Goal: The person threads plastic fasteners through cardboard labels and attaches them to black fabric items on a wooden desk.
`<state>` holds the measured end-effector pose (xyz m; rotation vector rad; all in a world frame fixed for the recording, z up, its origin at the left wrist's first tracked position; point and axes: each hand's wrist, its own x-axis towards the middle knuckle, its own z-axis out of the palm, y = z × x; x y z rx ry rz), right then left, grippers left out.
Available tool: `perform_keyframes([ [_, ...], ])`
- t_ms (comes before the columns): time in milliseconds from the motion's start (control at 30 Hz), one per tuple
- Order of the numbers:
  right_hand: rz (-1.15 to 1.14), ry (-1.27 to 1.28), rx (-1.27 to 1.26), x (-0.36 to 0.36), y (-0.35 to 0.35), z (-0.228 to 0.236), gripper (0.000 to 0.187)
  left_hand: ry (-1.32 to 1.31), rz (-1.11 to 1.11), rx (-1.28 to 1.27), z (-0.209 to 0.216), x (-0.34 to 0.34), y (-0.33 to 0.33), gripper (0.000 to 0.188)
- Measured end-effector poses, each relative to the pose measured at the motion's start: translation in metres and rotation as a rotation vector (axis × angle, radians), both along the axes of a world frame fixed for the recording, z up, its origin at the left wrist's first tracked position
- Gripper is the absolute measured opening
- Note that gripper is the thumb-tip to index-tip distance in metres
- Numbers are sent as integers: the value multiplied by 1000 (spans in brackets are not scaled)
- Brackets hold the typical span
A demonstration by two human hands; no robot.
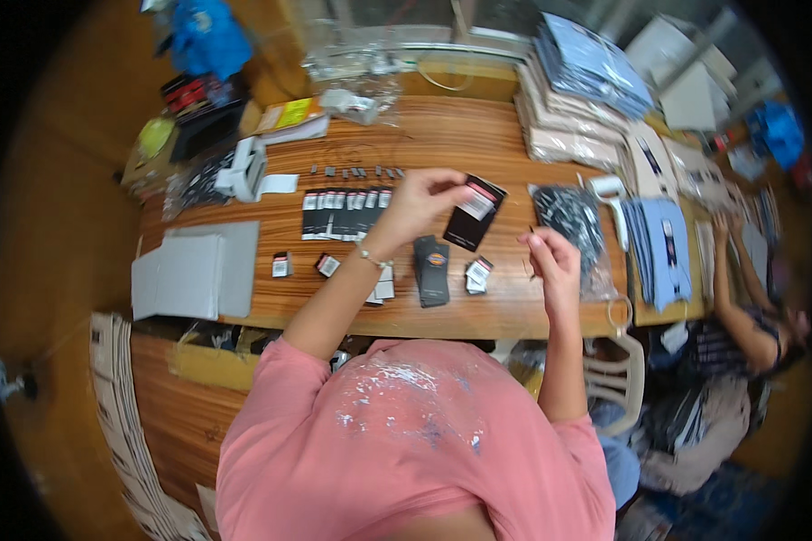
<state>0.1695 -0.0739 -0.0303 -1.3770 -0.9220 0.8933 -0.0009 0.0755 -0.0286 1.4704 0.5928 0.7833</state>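
My left hand, raised over the table, pinches the upper left edge of a black hang tag with a white and red sticker. To its right, my right hand has thumb and forefinger pressed together on a thin dark string, its ends barely visible. Below the held tag lies a stack of dark grey tags. Small piles of white stickers lie beside that stack and further left. Behind my left forearm, black tags with stickers form an overlapping row.
A clear bag of dark strings lies right of my right hand. Folded shirts in plastic are stacked at the back right, with blue folded shirts nearer. White boards lie at left. Another person's arms reach in at far right.
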Motion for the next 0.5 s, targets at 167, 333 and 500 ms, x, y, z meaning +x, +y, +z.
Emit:
perform_keyframes([
  [167, -75, -1, 84, -2, -10, 14, 16, -122, 38, -39, 13, 11, -18, 14],
  [333, -135, -100, 143, -15, -13, 24, 15, -124, -24, 27, 18, 16, -25, 14],
  [500, -209, -188, 184, -20, -12, 24, 12, -148, -59, 24, 19, 18, -31, 14],
])
